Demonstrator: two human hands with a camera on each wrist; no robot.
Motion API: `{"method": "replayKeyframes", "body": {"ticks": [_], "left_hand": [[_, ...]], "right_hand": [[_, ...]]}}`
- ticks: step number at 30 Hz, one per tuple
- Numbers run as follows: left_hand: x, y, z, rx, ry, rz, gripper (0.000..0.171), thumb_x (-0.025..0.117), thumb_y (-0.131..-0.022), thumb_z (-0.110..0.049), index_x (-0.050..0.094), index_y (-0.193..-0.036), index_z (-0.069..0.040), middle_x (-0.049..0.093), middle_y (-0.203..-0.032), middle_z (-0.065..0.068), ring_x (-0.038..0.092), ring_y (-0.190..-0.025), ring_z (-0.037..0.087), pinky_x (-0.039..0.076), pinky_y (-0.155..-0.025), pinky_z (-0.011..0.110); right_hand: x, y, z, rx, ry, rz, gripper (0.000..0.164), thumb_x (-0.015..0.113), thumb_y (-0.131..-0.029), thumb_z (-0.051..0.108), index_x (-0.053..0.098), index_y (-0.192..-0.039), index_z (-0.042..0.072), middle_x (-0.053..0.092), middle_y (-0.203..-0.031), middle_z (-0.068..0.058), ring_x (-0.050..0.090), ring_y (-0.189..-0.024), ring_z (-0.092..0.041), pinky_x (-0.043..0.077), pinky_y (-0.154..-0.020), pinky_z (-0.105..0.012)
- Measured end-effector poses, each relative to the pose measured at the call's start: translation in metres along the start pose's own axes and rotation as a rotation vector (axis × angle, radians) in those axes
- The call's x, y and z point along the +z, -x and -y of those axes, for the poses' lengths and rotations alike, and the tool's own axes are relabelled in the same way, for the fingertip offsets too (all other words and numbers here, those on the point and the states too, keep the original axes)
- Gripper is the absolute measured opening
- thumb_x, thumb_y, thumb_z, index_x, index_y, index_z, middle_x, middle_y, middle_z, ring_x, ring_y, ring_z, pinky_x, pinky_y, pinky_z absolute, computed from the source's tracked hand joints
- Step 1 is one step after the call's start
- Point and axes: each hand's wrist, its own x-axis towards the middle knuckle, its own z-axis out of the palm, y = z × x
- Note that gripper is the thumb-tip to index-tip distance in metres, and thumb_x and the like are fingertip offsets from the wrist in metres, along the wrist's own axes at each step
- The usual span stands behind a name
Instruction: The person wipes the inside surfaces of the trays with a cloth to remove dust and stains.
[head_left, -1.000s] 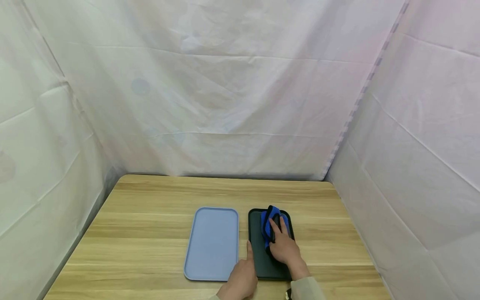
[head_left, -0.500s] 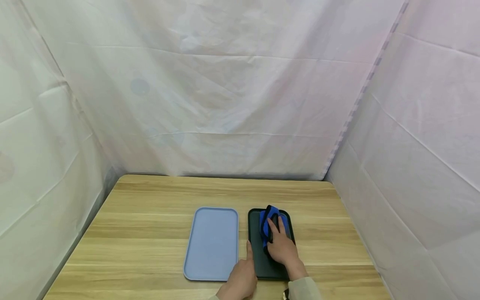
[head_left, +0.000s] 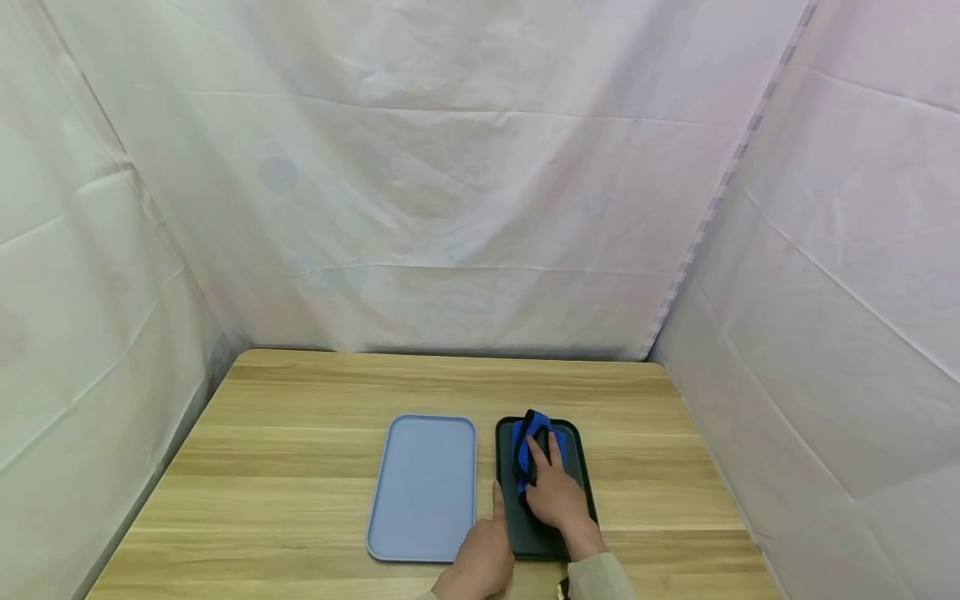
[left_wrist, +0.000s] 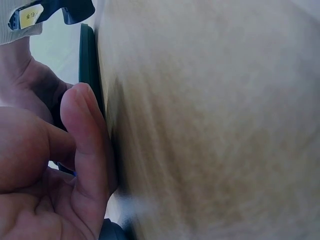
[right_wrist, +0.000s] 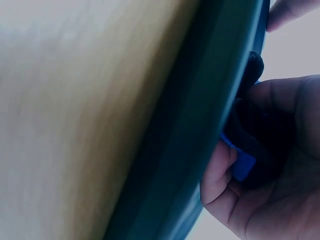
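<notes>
My right hand (head_left: 557, 495) grips a bunched blue cloth (head_left: 522, 460) with black edging on the dark green tray (head_left: 537, 542). Its index and middle fingers are spread over the folds, pointing to the tray's far end. In the right wrist view, part of the blue cloth (right_wrist: 243, 167) shows between the curled fingers and the palm, beside the tray's outer wall (right_wrist: 175, 120). My left hand (head_left: 483, 557) is at the tray's near left corner, index finger stretched along the left rim. The left wrist view shows that hand (left_wrist: 75, 165) low beside the tray edge (left_wrist: 89, 55).
A light blue tray (head_left: 423, 492) lies to the left of the green one, a narrow strip of table between them. Both rest on a wood-grain table (head_left: 285, 467). White fabric sheets (head_left: 450, 192) hang behind the table and along both sides.
My right hand and the cloth have slid a little to the left across the green tray, uncovering more of its right side. My left hand and both trays have stayed in place.
</notes>
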Motion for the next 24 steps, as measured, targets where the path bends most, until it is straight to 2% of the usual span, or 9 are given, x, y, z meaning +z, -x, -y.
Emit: {"method": "replayKeyframes", "body": {"ticks": [13,21,24], "left_hand": [[-0.001,0.001,-0.001,-0.001,0.020,0.013,0.092,0.067,-0.086,0.006,0.016,-0.162,0.008,0.048,-0.049,0.000,0.043,-0.038,0.014,0.036,-0.039,0.028],[-0.001,0.001,0.000,0.011,0.021,0.004,0.095,0.069,-0.084,0.005,0.015,-0.162,0.008,0.049,-0.051,0.001,0.045,-0.041,0.014,0.038,-0.042,0.028],[0.000,0.001,0.002,0.020,0.034,-0.001,0.095,0.068,-0.084,0.006,0.016,-0.163,0.004,0.048,-0.052,0.000,0.044,-0.041,0.013,0.037,-0.042,0.028]], "right_hand": [[0.003,0.001,0.010,-0.001,-0.002,0.003,0.079,0.066,-0.094,0.014,0.031,-0.164,0.026,0.008,-0.174,-0.017,0.047,-0.046,-0.020,0.037,-0.045,-0.035],[0.005,0.001,0.012,0.004,0.001,0.012,0.078,0.065,-0.094,0.014,0.032,-0.164,0.028,0.009,-0.175,-0.015,0.047,-0.047,-0.020,0.037,-0.045,-0.035],[0.006,0.002,0.012,-0.001,0.004,0.010,0.079,0.065,-0.094,0.014,0.032,-0.164,0.028,0.009,-0.175,-0.015,0.047,-0.048,-0.020,0.037,-0.045,-0.035]]}}
